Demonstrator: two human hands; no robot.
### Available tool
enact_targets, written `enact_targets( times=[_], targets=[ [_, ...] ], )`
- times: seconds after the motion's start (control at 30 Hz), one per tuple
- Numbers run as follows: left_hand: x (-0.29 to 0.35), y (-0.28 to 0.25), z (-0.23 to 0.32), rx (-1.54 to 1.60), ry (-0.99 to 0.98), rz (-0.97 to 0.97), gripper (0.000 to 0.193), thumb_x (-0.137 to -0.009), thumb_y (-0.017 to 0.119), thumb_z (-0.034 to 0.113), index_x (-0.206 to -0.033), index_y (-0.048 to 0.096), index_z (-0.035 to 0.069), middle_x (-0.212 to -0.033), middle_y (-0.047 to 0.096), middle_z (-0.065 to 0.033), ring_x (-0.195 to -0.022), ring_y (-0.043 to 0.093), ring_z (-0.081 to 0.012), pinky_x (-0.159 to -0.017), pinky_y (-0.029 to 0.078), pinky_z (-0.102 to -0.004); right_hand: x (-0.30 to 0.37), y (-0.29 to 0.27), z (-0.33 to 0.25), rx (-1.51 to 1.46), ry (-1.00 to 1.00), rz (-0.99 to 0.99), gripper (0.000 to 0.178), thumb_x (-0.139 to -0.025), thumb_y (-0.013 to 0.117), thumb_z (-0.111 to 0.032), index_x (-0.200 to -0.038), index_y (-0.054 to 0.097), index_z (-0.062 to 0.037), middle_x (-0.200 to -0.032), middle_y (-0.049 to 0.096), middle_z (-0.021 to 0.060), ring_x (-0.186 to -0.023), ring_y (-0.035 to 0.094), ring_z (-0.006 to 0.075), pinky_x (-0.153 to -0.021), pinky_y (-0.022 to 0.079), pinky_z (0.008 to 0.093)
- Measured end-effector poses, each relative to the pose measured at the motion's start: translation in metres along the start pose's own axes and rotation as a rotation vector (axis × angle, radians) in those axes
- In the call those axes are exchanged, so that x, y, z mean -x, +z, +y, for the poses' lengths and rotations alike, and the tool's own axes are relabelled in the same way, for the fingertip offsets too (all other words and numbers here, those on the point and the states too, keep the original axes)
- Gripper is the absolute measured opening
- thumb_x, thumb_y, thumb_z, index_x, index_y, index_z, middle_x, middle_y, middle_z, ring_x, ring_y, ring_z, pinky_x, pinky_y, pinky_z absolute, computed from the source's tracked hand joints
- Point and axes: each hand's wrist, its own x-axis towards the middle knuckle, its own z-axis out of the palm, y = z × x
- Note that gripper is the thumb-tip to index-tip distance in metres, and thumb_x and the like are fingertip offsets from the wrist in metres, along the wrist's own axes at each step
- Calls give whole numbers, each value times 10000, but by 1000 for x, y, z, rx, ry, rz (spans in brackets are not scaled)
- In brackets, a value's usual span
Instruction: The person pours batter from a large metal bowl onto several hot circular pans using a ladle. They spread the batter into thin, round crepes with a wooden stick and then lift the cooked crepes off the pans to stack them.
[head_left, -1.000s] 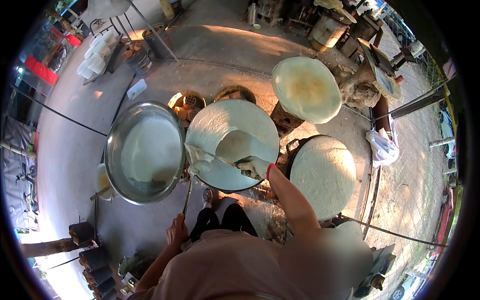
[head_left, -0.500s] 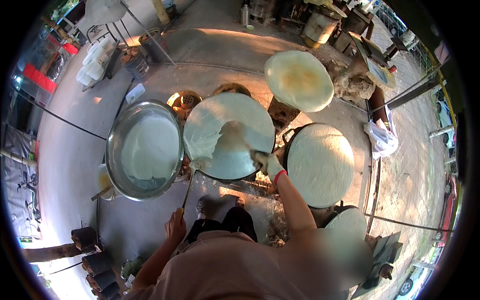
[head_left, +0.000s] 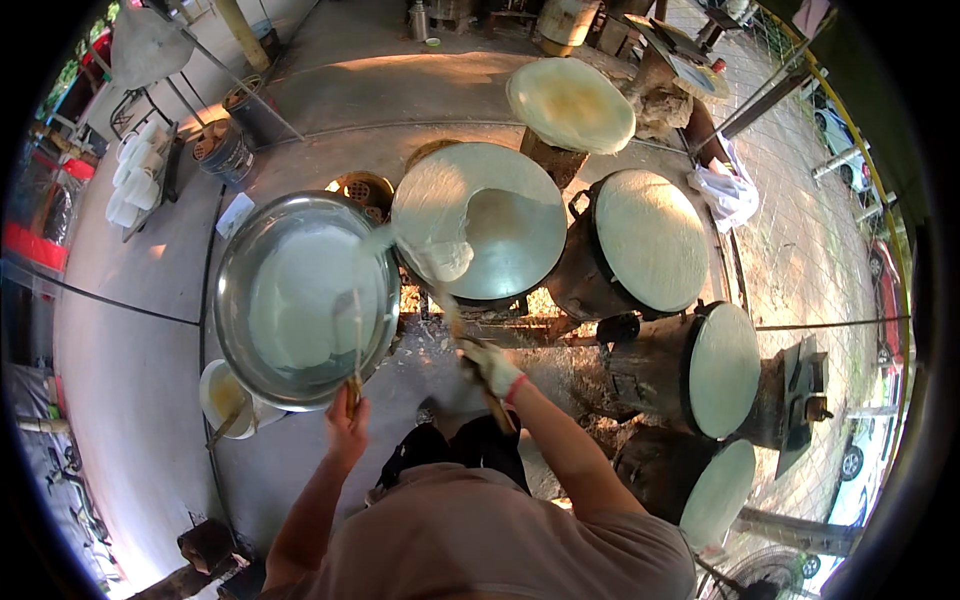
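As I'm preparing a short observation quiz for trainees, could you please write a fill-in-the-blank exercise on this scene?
1. The left hand, holding a tool, is ____ rather than gloved.
2. The right hand has a wrist band coloured ____.
3. The shiny metal basin stands to the ____ of the partly coated griddle.

Missing words: bare; red; left.

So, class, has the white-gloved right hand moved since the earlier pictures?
Yes: the right hand has drawn back from the round, partly coated metal griddle toward the person's body.
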Motion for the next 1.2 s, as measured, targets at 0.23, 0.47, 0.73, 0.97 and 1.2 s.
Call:
enact_targets(
  times=[0.23,0.47,0.73,0.97,1.2],
  targets=[
    [13,-88,18,662,-433,57,312,-912,468,54,-1221,447,23,-628,414,21,-424,346,-41,-386,284,-201,-27,103,53,54,-315,544,223,-909,536,-236,-1025,609,-60,-611,455,-32,-503,377,67,-450,305,241],
    [36,-107,-7,893,-559,23,317,-899,497,127,-1198,444,35,-610,427,5,-377,358,-65,-369,321,-211,-95,87,106,414,-297,639,399,-916,481,-302,-1193,522,-18,-1024,625,229,-913,609,382,-765,477,423],
    [46,-101,1,997,-625,-85,269,-893,491,80,-1157,442,84,-586,396,10,-358,344,-59,-343,308,-223,-23,99,64,162,-269,579,325,-926,487,-257,-1148,545,-28,-806,605,101,-656,569,193,-489,448,319],
    [38,-73,40,1157,-683,-147,91,-905,480,90,-977,447,135,-650,399,-2,-368,325,-65,-384,320,-234,-18,30,43,506,-278,576,360,-912,475,-273,-1122,543,12,-856,636,215,-758,627,318,-675,470,414],
    [29,-18,73,1254,-640,-201,87,-917,499,161,-988,453,144,-700,404,-5,-405,344,-75,-403,333,-244,7,-67,32,465,-261,556,351,-918,456,-270,-1101,568,8,-803,625,237,-748,619,356,-673,467,430]
  ],
)
